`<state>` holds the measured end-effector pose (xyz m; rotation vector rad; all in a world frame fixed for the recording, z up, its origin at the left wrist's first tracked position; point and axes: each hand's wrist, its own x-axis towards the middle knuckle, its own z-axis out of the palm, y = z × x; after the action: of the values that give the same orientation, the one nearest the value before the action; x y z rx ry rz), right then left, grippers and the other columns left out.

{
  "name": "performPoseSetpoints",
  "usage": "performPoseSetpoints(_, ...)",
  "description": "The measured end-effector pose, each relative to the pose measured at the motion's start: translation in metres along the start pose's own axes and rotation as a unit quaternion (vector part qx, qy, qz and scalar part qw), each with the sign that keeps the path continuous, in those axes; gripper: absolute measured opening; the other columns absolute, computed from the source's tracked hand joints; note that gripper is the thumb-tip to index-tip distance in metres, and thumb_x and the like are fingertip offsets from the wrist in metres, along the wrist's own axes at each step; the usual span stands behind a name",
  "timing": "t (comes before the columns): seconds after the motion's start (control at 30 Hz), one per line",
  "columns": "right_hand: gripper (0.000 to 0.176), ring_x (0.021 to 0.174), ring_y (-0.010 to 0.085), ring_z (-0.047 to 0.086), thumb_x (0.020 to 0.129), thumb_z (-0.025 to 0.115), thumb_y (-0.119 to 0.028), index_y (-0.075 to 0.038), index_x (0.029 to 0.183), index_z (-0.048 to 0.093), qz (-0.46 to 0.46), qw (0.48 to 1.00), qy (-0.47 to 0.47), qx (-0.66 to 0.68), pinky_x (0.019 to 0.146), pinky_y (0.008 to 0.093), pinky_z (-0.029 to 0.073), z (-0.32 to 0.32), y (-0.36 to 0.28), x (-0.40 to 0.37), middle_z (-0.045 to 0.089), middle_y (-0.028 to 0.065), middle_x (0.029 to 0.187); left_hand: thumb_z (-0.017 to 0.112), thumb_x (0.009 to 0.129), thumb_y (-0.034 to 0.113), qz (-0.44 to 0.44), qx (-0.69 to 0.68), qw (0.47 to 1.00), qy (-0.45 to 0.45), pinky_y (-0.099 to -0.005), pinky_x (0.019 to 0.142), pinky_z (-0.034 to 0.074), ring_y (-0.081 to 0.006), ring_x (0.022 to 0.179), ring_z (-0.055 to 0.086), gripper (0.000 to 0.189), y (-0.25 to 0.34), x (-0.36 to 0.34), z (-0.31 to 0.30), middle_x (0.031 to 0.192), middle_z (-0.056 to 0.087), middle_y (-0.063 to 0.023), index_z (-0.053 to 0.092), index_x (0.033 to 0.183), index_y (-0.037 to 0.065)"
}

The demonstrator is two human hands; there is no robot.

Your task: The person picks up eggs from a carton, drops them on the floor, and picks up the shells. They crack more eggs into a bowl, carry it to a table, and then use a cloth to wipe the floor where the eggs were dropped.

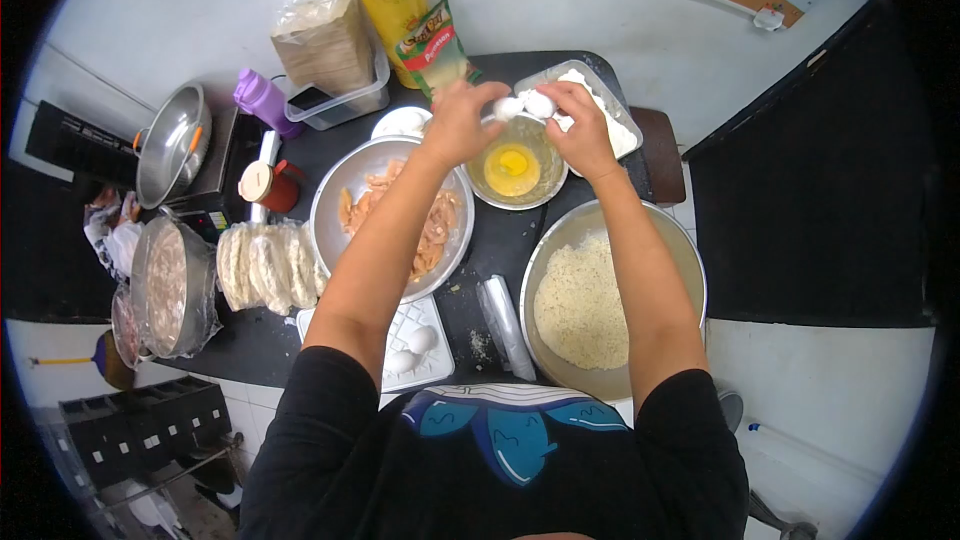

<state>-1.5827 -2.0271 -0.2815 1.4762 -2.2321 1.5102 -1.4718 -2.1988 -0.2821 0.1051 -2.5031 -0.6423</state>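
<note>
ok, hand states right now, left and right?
Left hand: shut on the egg, over the bowl.
Right hand: shut on the same egg.

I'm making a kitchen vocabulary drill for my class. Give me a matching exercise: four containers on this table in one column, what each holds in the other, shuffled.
Containers
1. small bowl
2. big bowl on the right
3. wide middle bowl
4. white tray

Contents
a. breadcrumbs
b. whole eggs
c. egg yolk
d. raw chicken strips

Pairs: 1-c, 2-a, 3-d, 4-b
</note>
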Motion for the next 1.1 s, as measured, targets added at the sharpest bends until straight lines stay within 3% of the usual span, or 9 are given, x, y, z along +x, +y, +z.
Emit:
performPoseSetpoints(0.13,0.044,0.091,0.0162,0.059,0.073,0.061,0.0,-0.005,0.116,0.054,0.15,0.95,0.033,0.27,0.073,0.0265,0.049,0.023,0.012,-0.008,0.056,0.0099,0.105,0.073,0.064,0.006,-0.107,-0.195,0.975,-0.006,-0.0299,0.076,0.046,-0.0148,0.082,0.058,0.045,-0.002,-0.006,0.02,0.097,0.063,-0.005,0.056,0.106,0.004)
performPoseSetpoints(0.3,0.043,0.089,0.0148,0.059,0.077,0.063,-0.006,0.002,0.118,0.051,0.251,0.919,-0.001,0.303,0.076,0.0248,0.047,0.03,0.01,-0.015,0.059,0.0097,0.104,0.073,0.068,0.003,-0.214,-0.434,0.875,-0.006,-0.024,0.072,0.048,-0.01,0.081,0.057,0.053,-0.008,-0.017,0.038,0.096,0.061,-0.0074,0.048,0.115,0.002)
performPoseSetpoints(0.47,0.048,0.091,0.0125,0.057,0.079,0.064,-0.015,0.002,0.122,0.049,0.311,0.916,-0.048,0.25,0.079,0.0248,0.045,0.035,-0.006,-0.021,0.06,0.0102,0.104,0.071,0.069,0.001,-0.22,-0.497,0.839,-0.009,-0.024,0.073,0.048,-0.0109,0.083,0.059,0.054,-0.005,-0.029,0.039,0.095,0.061,-0.0079,0.047,0.117,0.001)
performPoseSetpoints(0.6,0.043,0.074,0.0052,0.052,0.08,0.064,-0.016,-0.006,0.12,0.053,0.297,0.926,-0.09,0.215,0.064,0.0185,0.041,0.044,0.003,-0.021,0.059,0.0001,0.094,0.072,0.069,0.002,-0.209,-0.548,0.81,-0.025,-0.0229,0.073,0.047,-0.0096,0.082,0.058,0.055,-0.019,-0.038,0.042,0.095,0.061,-0.0063,0.048,0.118,0.001)
performPoseSetpoints(0.77,0.048,0.083,0.0116,0.057,0.079,0.065,-0.019,-0.001,0.121,0.051,0.255,0.941,-0.114,0.193,0.075,0.0253,0.046,0.063,0.007,-0.018,0.06,0.01,0.102,0.074,0.068,0.008,-0.198,-0.482,0.853,-0.035,-0.0224,0.071,0.046,-0.0083,0.081,0.057,0.054,-0.035,-0.047,0.031,0.094,0.061,-0.0042,0.05,0.116,0.001)
performPoseSetpoints(0.9,0.041,0.079,0.0125,0.057,0.078,0.064,-0.018,-0.002,0.115,0.054,0.26,0.952,-0.066,0.148,0.072,0.0253,0.046,0.076,0.002,-0.015,0.06,0.0094,0.1,0.076,0.064,0.016,-0.169,-0.364,0.916,-0.016,-0.0261,0.071,0.047,-0.0115,0.08,0.059,0.054,-0.065,-0.05,0.023,0.092,0.063,-0.0048,0.053,0.113,0.009)
performPoseSetpoints(1.0,0.037,0.079,0.0131,0.057,0.079,0.064,-0.017,-0.002,0.111,0.056,0.256,0.954,-0.063,0.142,0.071,0.0251,0.046,0.07,-0.007,-0.015,0.059,0.0083,0.099,0.076,0.061,0.019,-0.218,-0.136,0.967,0.002,-0.0298,0.073,0.048,-0.017,0.081,0.061,0.054,-0.101,-0.053,-0.006,0.09,0.065,-0.0082,0.055,0.11,0.015)
performPoseSetpoints(1.03,0.036,0.079,0.013,0.057,0.079,0.064,-0.017,-0.002,0.11,0.056,0.233,0.961,-0.065,0.131,0.071,0.0251,0.046,0.066,-0.003,-0.019,0.059,0.0081,0.099,0.075,0.059,0.025,-0.248,-0.115,0.962,-0.002,-0.0348,0.075,0.048,-0.0276,0.089,0.061,0.053,-0.117,-0.053,-0.014,0.097,0.063,-0.0137,0.054,0.107,0.013)
performPoseSetpoints(1.1,0.035,0.08,0.0122,0.056,0.079,0.064,-0.016,-0.002,0.109,0.056,0.216,0.967,-0.066,0.115,0.071,0.025,0.046,0.053,0.003,-0.034,0.059,0.0075,0.1,0.072,0.06,0.024,-0.291,-0.06,0.955,-0.019,-0.0371,0.079,0.046,-0.0288,0.095,0.059,0.051,-0.149,-0.055,-0.023,0.1,0.063,-0.0124,0.054,0.106,0.015)
